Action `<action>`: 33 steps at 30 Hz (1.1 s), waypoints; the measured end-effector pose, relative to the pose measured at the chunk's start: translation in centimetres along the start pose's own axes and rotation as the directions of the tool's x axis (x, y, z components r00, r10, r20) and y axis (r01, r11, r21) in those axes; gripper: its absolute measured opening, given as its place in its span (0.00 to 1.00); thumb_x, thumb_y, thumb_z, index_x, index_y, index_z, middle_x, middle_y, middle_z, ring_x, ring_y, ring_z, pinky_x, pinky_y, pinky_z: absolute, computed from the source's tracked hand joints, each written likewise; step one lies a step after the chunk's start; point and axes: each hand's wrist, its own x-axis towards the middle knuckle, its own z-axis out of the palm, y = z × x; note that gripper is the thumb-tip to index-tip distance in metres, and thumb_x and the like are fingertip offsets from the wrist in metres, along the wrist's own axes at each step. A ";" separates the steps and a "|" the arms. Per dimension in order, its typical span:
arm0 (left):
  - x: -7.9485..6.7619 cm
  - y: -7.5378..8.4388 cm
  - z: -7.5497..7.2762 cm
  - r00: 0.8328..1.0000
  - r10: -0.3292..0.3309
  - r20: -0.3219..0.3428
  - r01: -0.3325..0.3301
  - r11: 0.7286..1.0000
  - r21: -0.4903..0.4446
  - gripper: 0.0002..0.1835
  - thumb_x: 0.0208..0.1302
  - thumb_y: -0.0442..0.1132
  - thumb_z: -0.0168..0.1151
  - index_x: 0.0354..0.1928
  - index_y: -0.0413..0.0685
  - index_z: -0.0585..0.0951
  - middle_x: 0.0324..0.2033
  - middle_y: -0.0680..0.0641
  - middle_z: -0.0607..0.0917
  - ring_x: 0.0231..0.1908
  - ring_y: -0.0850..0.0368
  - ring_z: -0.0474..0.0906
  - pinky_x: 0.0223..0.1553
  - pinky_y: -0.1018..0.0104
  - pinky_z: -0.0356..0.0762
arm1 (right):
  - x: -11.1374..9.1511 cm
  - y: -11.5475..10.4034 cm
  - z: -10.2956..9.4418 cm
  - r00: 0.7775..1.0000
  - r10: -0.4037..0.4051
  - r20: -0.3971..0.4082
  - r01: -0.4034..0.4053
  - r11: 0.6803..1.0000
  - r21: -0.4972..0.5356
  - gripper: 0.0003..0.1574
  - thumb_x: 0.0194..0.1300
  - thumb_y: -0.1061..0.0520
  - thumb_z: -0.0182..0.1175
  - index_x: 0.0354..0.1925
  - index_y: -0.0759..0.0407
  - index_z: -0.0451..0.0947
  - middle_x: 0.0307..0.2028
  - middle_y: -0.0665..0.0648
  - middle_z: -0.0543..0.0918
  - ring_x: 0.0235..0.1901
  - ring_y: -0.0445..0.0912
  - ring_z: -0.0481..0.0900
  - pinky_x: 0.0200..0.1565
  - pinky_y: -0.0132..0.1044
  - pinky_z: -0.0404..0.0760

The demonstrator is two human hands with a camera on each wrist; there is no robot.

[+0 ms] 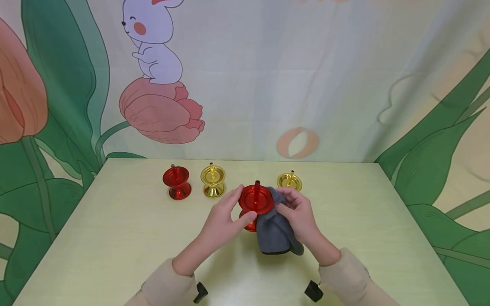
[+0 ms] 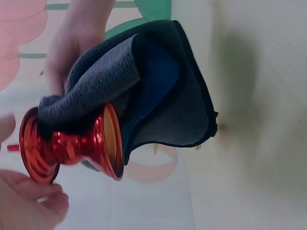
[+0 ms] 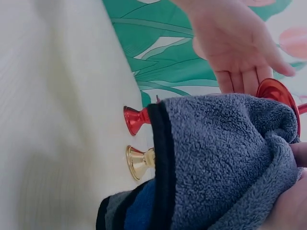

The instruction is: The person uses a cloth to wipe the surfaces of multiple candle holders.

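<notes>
Hands: the left hand (image 1: pixel 223 221) is partly closed, thumb in front and fingers behind, gripping the upper bowl of a red stand (image 1: pixel 255 202). The right hand (image 1: pixel 301 216) pinches a grey cloth (image 1: pixel 273 238) between thumb and bent fingers, the fabric lying against the red stand's right side and hanging below it.

Position: the red stand is held upright, clear of the counter (image 1: pixel 134 255) — its underside shows in the left wrist view. Relative to it, a second red stand (image 1: pixel 177 182) and a gold stand (image 1: pixel 213 180) are on the counter beyond and to the left; another gold stand (image 1: pixel 289 180) is beyond and to the right.

Step, as judged: wiping of the held red stand. The next move seems to call for a steady left grip while the cloth is worked round the bowl and waist; a loose fold could catch on the central pin.

Not visible: the cloth covers part of the waist, and cloth and right hand hide the right-hand gold stand's base. Contact pressure — cannot tell. Several right fingertips are lost behind fabric.
</notes>
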 end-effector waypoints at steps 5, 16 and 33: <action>0.0 0.4 0.6 0.995 -0.070 -0.065 0.076 0.992 0.096 0.47 0.41 0.57 0.68 0.62 0.40 0.63 0.57 0.43 0.71 0.58 0.49 0.67 0.51 0.55 0.72 | -0.3 -0.1 0.2 0.998 -0.058 0.020 0.060 0.990 -0.129 0.19 0.52 0.72 0.53 0.45 0.67 0.72 0.35 0.41 0.79 0.37 0.37 0.76 0.40 0.27 0.75; 0.0 -0.6 0.1 1.000 0.010 -0.008 -0.011 0.995 -0.102 0.41 0.37 0.50 0.73 0.59 0.53 0.69 0.54 0.51 0.75 0.55 0.57 0.70 0.49 0.59 0.74 | -0.4 -0.1 -0.5 0.989 -0.068 0.129 0.068 0.998 0.002 0.18 0.53 0.73 0.50 0.43 0.62 0.73 0.35 0.41 0.80 0.35 0.37 0.76 0.39 0.26 0.76; 0.3 0.2 -0.1 0.952 0.151 0.268 -0.085 0.966 -0.244 0.40 0.37 0.45 0.74 0.58 0.51 0.71 0.53 0.52 0.76 0.53 0.61 0.70 0.49 0.64 0.72 | 0.3 0.7 -1.7 0.957 0.074 0.280 -0.081 0.997 0.014 0.16 0.59 0.68 0.51 0.46 0.61 0.72 0.34 0.43 0.81 0.34 0.39 0.77 0.38 0.31 0.79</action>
